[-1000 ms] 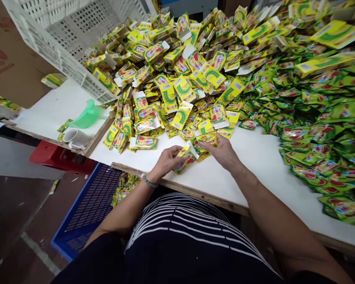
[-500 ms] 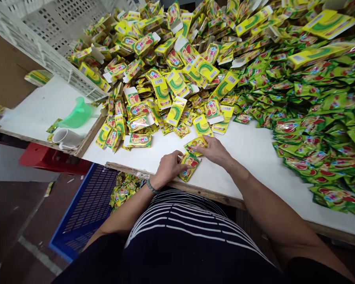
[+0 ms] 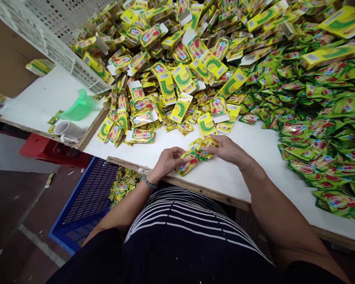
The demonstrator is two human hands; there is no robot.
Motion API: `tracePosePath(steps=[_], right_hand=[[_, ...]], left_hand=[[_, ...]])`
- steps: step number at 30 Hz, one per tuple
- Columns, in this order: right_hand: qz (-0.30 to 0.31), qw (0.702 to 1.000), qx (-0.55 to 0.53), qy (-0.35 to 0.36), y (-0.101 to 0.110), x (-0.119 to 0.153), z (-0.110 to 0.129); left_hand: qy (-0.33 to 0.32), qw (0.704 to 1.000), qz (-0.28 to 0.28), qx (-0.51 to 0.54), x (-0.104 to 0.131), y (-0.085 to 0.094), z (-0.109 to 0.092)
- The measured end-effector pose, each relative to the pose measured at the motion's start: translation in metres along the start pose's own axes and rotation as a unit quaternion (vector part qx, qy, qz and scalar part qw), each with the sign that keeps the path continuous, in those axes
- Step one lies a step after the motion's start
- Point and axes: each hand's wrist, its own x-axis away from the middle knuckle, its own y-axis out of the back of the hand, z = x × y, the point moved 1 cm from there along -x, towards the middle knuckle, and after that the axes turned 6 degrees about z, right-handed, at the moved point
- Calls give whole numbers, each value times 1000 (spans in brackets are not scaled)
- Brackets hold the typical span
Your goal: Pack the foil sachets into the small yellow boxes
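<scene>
Between the thumb and fingers of my left hand (image 3: 168,162) is a small yellow-green candy box (image 3: 187,165), tilted just above the white tabletop. My right hand (image 3: 227,149) pinches a shiny yellow-green candy packet (image 3: 206,146) by its right end. The packet's left end meets the upper right end of the box; whether any of it is inside, I cannot tell. Just beyond my hands lie several similar yellow boxes (image 3: 206,124), some with white end flaps raised. The nearest lone box (image 3: 143,136) lies flat to the left.
A large heap of green packets (image 3: 322,130) covers the table's right side. A white perforated crate (image 3: 73,71) stands at back left, beside a green scoop (image 3: 79,106) and a white mug (image 3: 67,130). Below the wooden table edge (image 3: 201,191) sits a blue crate (image 3: 77,213) with packets.
Both hands have shifted slightly right in the view. The box has turned to lie more sideways, and its upper end now lines up with the packet in my right hand.
</scene>
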Motion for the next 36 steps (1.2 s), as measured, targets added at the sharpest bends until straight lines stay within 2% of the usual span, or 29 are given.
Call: tracePosePath(steps=[2,6,10,14,20,22,25,28,31,34,36], right_hand=[[15,1000,16,-6,1,1,5],[-24,999,39,6,-3,0,13],[-41,997,54,36,-15,0,16],[-48,986,145,60,-21,2,16],[-37,967,239,83,-35,2,18],[-9,969,226,101,-39,4,22],[20,983,143,109,-38,6,27],[-5,989,103,107,-35,6,30],[-13,981,137,135,-36,5,31],[-64,973,172,140,-37,4,29],[-75,966,207,132,-40,4,28]], left_hand=[[8,999,36,-3,0,-2,-2],[10,997,62,34,-2,-5,-3],[-3,996,58,72,-4,-10,2],[-19,994,33,102,-3,-12,4],[-13,993,44,109,4,-6,4],[-6,992,52,118,7,-3,3],[-1,990,70,124,11,0,2],[-8,989,76,125,15,3,1],[-20,987,79,137,16,3,1],[-35,986,82,142,14,-1,3],[-42,986,80,143,13,-4,5]])
